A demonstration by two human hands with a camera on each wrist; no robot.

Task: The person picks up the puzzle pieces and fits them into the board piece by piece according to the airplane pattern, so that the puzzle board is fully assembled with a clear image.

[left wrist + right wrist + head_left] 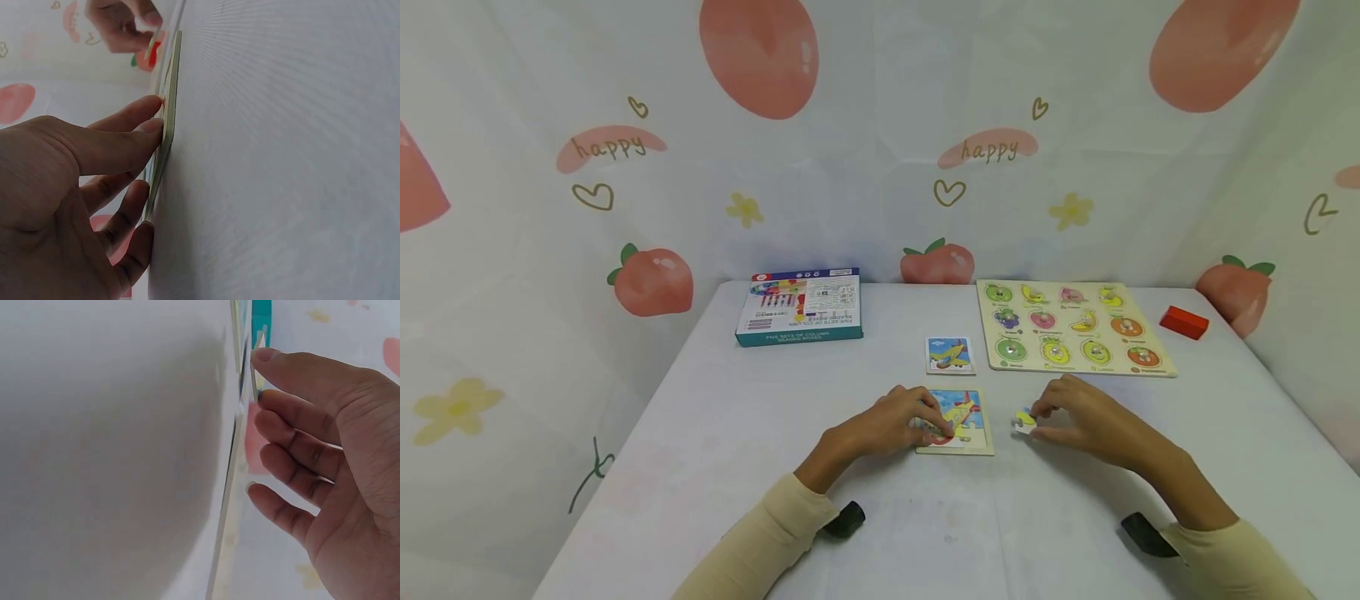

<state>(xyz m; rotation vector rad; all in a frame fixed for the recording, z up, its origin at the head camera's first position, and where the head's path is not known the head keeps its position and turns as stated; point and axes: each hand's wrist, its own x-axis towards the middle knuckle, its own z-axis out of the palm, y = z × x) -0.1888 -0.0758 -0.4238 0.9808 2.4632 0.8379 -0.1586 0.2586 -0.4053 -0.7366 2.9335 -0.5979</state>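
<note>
A small wooden jigsaw board (977,448) with a yellow airplane picture lies flat on the table. My left hand (901,421) rests over its left side, fingertips on the picture. In the left wrist view the thumb (125,147) touches the board's edge (170,119), with the other fingers slightly bent along it. To the right of the board, my right hand (1093,421) pinches a yellow-and-white puzzle piece (1024,422) between thumb and fingertip. The right wrist view shows this piece (255,375) edge-on, with the remaining fingers loosely curled.
Behind the jigsaw lies a small square airplane picture (950,356). A wooden fruit peg puzzle (1078,329) is at the back right, a red block (1183,322) beside it. A flat toy box (800,308) lies at the back left. A printed cloth (850,183) hangs behind the table.
</note>
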